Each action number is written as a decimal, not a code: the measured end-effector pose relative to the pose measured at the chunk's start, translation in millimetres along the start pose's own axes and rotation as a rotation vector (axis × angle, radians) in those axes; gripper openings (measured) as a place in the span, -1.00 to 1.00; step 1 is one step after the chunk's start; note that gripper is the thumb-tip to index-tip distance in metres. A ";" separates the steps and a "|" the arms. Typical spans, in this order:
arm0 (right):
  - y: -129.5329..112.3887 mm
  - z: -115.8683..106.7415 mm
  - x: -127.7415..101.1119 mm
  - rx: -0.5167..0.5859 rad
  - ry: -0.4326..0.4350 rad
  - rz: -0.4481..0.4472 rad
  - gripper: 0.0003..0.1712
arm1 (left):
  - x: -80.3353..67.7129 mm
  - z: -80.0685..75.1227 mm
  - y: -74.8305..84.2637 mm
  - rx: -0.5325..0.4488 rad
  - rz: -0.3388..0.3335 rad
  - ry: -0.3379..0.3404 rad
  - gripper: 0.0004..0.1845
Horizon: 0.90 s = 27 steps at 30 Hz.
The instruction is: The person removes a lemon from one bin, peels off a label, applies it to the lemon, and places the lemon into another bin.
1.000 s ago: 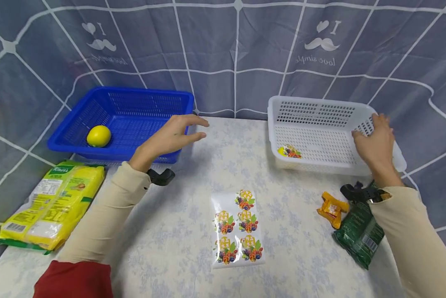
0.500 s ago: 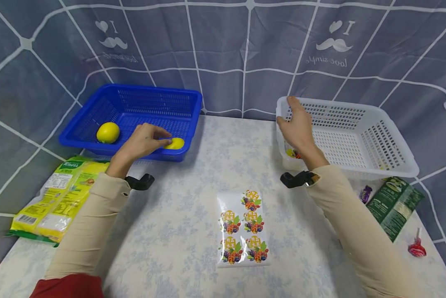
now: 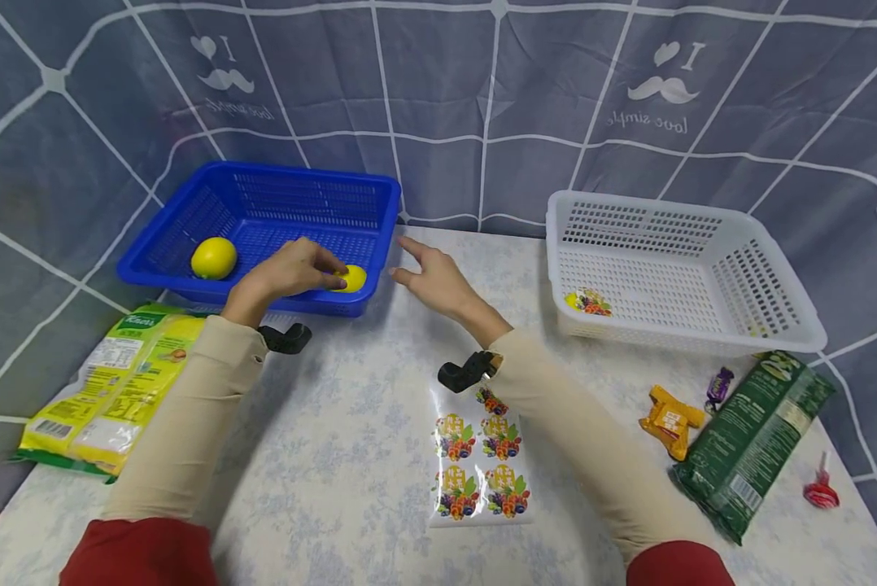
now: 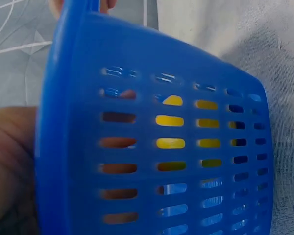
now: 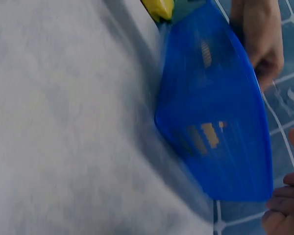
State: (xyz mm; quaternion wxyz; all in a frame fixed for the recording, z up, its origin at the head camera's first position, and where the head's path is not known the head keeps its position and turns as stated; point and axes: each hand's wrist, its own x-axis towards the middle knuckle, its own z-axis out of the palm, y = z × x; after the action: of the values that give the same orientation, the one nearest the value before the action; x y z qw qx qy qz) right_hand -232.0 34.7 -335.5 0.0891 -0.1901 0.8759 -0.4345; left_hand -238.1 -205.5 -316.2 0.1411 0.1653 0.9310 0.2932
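The left hand (image 3: 288,273) reaches over the front wall of the blue basket (image 3: 189,281), and its curled fingers pinch a small yellow fruit (image 3: 352,278) that sits inside the basket at its front right corner. A larger lemon (image 3: 214,257) lies in the same basket, toward its left side and well apart from the small fruit. In the left wrist view the yellow fruit (image 4: 170,132) shows only through the slots of the basket wall (image 4: 152,147).

The right hand (image 3: 434,281) hovers just to the right of the blue basket, above the table (image 3: 351,423). Its fingers are straight and slightly spread, holding nothing.

A white basket (image 3: 775,325) stands well to the right of the blue one, with a small fruit sticker (image 3: 589,303) inside. A sheet of fruit stickers (image 3: 482,464) lies in front of the blue basket and to its right, partly under the right forearm. A yellow packet (image 3: 109,391) lies just in front of the blue basket on its left. A green packet (image 3: 753,443), an orange wrapper (image 3: 669,419), a purple sweet (image 3: 718,385) and a red lollipop (image 3: 822,491) lie in front of the white basket.
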 end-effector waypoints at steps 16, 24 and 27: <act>-12.4 34.5 3.6 0.030 -0.163 0.016 0.02 | 36.7 0.7 -10.5 0.149 -0.052 -0.086 -0.29; -9.7 32.5 2.5 0.039 -0.153 0.005 0.02 | 39.0 1.5 -12.8 0.145 -0.044 -0.042 -0.44; -8.2 32.5 2.5 0.031 -0.158 0.000 0.03 | 33.0 -2.4 -14.5 0.116 -0.028 -0.020 -0.46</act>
State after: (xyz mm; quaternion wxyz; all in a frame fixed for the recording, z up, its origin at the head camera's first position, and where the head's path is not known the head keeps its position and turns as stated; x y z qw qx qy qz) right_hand -221.7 5.6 -348.6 0.1606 -0.2225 0.8594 -0.4315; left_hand -272.1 -205.1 -328.3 0.1445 0.1628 0.9473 0.2350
